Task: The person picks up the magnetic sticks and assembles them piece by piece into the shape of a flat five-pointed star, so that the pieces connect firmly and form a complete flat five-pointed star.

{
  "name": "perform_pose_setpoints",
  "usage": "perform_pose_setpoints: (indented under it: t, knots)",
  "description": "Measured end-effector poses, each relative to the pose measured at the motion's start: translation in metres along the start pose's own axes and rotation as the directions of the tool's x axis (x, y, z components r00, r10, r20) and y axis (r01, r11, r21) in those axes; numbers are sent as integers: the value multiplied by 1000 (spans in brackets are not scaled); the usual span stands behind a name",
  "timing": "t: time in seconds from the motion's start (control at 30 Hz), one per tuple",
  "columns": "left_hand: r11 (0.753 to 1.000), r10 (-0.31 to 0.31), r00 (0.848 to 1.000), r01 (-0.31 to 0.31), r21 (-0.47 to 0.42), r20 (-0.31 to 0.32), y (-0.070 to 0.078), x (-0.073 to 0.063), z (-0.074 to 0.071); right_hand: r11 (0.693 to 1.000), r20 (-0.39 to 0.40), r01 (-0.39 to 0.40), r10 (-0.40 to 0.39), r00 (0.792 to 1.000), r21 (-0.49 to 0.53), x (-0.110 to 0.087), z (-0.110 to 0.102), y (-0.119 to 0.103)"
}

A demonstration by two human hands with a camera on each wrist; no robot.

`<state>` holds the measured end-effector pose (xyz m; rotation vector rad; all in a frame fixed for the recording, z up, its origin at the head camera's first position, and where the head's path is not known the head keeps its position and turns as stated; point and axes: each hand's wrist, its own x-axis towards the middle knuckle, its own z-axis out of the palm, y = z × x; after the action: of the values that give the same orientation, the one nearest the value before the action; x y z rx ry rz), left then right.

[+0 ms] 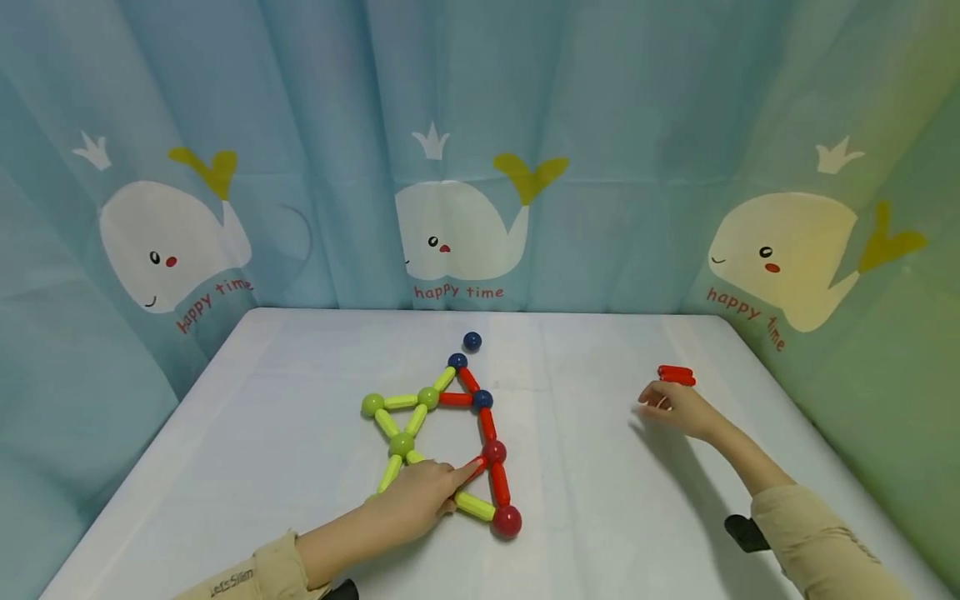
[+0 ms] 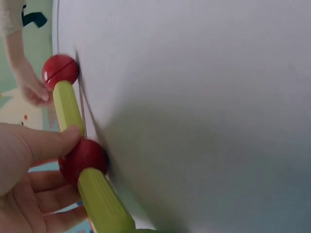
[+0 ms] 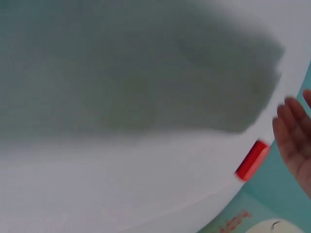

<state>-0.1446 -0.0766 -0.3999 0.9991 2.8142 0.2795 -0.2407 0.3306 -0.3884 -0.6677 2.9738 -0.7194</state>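
Note:
A flat frame of magnetic sticks and balls (image 1: 427,398) lies on the white table. Yellow-green sticks and green balls form its left part; red sticks (image 1: 488,424), red balls and blue balls form its right side. My left hand (image 1: 416,500) lies over its near side, index finger stretched along a red stick. In the left wrist view its thumb and fingers hold a red ball (image 2: 83,162) that joins two yellow-green sticks. My right hand (image 1: 682,410) hovers off to the right, fingers loosely bent, holding nothing. Just beyond it lie red sticks (image 1: 677,375).
A loose blue ball (image 1: 472,341) sits behind the frame's far tip. Light blue curtains (image 1: 630,150) with printed whales stand around the table's back and sides. The white tabletop (image 1: 577,467) stretches between the two hands.

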Motion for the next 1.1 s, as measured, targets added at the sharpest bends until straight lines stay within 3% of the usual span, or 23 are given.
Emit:
perform_pose_setpoints:
  t: [0.17,0.27,0.37,0.47,0.57,0.7,0.93,1.1]
  knots:
    - [995,-14,997,21,-100,70,-7,-3,-10,989,-125,-125,115,985,-79,-3,-3,24]
    - [978,-42,993,63,-199,109,-6,0,-17,975,-172,-196,176,969,-105,-5,-5,36]
    - [958,-70,993,92,-271,90,-1,9,-21,968,-212,-205,172,962,-147,-6,-7,45]
    - [940,-90,995,97,-327,38,5,22,-20,967,-234,-153,104,967,-203,-3,-10,52]
    - [932,-126,992,114,-344,-15,9,35,-16,958,-220,-111,52,974,-264,-1,-12,56]
    - [938,-170,983,139,-316,-72,9,47,-8,933,-187,-113,51,981,-341,2,-9,58]
    - [925,-203,975,160,-345,-92,4,58,0,909,-154,-172,121,981,-379,5,-10,57]
    - [904,-207,974,156,-399,-89,-2,65,0,907,-145,-170,122,982,-387,7,-12,57]
